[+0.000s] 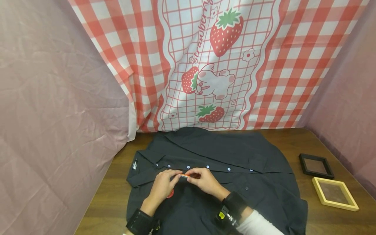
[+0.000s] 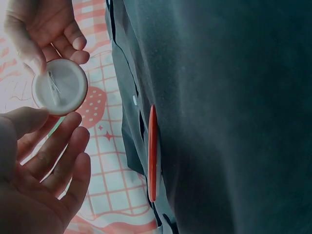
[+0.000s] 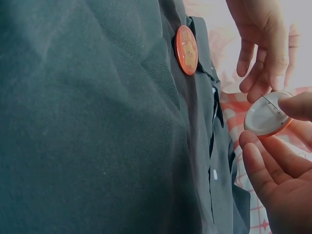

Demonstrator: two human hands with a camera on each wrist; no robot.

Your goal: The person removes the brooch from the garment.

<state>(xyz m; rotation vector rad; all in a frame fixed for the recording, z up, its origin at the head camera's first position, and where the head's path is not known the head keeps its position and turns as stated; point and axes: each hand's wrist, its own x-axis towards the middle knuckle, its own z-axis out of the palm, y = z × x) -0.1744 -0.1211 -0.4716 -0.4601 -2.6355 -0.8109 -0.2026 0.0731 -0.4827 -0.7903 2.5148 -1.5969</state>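
Left hand (image 1: 162, 184) & right hand (image 1: 207, 182) pinch round white-backed, orange-rimmed pin badge (image 1: 184, 176)

Both grips at fingertips, thumb vs. fingers, one hand each side of rim. Badge sits btwn them, held just above soft dark-grey collared shirt (image 1: 191, 209) spread on brown wood-grain desk (image 1: 102, 195); it's nearer desk's left edge than right, well in from back edge. White back w/ thin metal safety pin (image 2: 54, 87) faces both wrist cams; needle looks angled off its bar, can't tell for sure if unlatched.

Handling (judgement): v. light, stiff disc, prob. smooth & a bit slippery on front, hard to dent. Pin's the delicate bit: sharp, bendable. Best hold = rim, thumb & index at opposite edges, fingertips clear of needle. Shirt's limp, prob. bunches easily; take a small fold rather than press flat.

Also about: red-orange round badge (image 3: 186, 50) on shirt, close by left hand; can't tell if it's fastened. Row of small pale buttons (image 1: 208, 166) just beyond fingertips, toward back edge. Black square frame (image 1: 302, 164) & pale-yellow square frame (image 1: 318, 192) well apart from hands, near desk's right edge.
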